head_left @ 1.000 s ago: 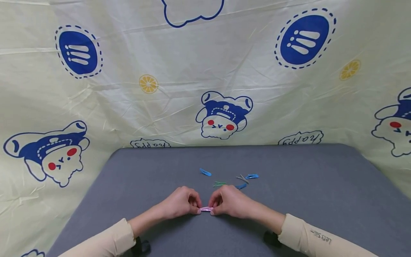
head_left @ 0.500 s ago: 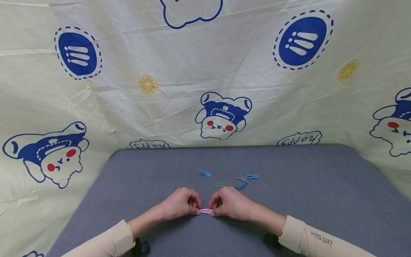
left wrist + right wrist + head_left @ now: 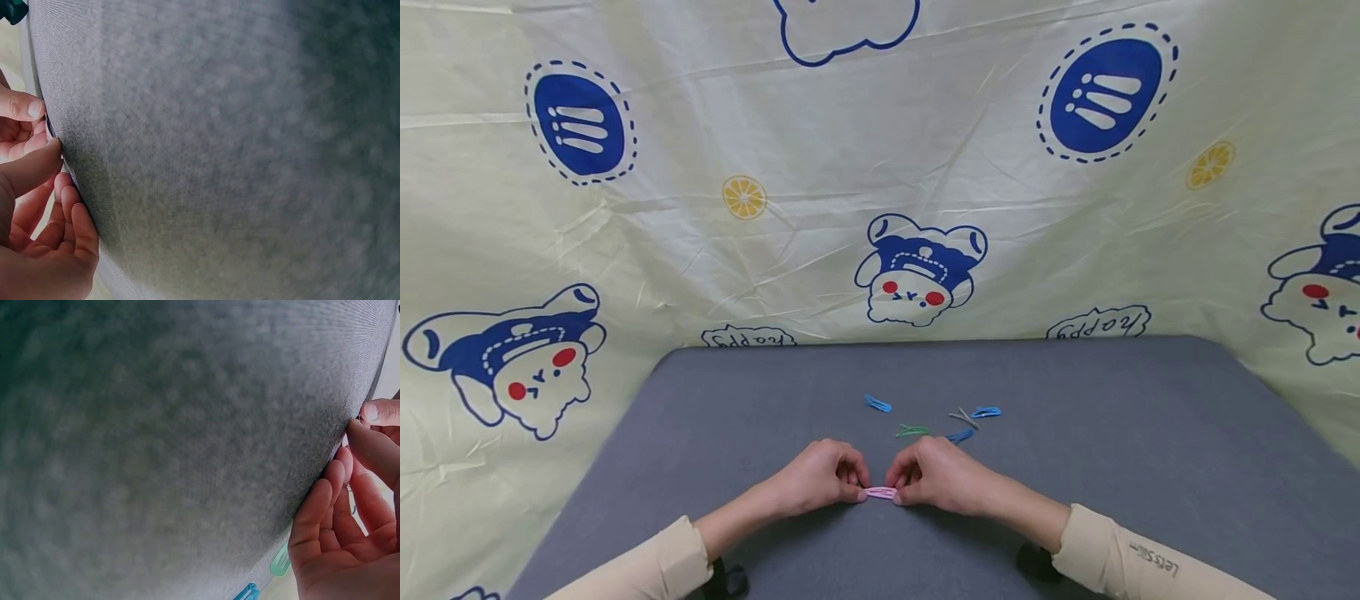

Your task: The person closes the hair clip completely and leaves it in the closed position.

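A pink snap hair clip lies level between my two hands, close over the grey table near its front middle. My left hand pinches its left end between thumb and fingers. The other end is pinched by my right hand. In the left wrist view, the left hand shows its thumb bent toward the fingertips right at the cloth, and the clip is mostly hidden. The right wrist view has the right hand in the same pose, its fingertips meeting at the clip's end.
Beyond my hands on the grey table lie several hair clips: a light blue one, a green one, a grey one, another blue one and a darker blue one. A printed curtain hangs behind the table.
Both hands keep their pinch on the pink hair clip. The clip shows its flat face a little more than a second ago; the view has shifted slightly.
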### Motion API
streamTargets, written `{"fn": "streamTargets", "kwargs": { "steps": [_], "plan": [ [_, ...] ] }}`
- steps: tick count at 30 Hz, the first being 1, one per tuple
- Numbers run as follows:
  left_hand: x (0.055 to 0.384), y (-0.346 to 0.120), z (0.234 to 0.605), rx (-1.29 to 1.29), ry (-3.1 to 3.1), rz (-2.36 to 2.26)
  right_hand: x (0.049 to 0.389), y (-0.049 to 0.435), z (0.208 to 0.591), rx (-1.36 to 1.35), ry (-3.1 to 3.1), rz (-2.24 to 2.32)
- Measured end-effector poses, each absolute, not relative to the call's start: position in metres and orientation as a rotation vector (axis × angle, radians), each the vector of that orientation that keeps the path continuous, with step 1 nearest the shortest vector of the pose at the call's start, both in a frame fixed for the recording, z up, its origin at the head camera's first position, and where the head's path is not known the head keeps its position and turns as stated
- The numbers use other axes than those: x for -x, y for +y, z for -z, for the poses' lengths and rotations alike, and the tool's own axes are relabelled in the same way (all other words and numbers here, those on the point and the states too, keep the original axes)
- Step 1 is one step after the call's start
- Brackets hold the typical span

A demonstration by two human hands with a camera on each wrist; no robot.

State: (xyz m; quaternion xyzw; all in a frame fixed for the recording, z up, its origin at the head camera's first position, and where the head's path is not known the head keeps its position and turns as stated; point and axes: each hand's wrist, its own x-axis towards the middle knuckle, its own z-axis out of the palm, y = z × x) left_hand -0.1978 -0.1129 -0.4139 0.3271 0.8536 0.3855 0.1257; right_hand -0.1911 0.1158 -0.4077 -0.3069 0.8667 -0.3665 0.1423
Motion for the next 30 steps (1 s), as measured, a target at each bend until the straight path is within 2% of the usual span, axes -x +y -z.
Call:
{"fn": "streamTargets", "kwargs": {
  "steps": [22,30],
  "plan": [
    [0.216,-0.119,0.396,-0.913,2.463,-1.115,0.196,0.128,0.385,0.842,2.477,1.152],
    [0.235,-0.124,0.387,-0.833,2.615,-1.141,0.207,0.129,0.375,0.851,2.554,1.160]
  ]
}}
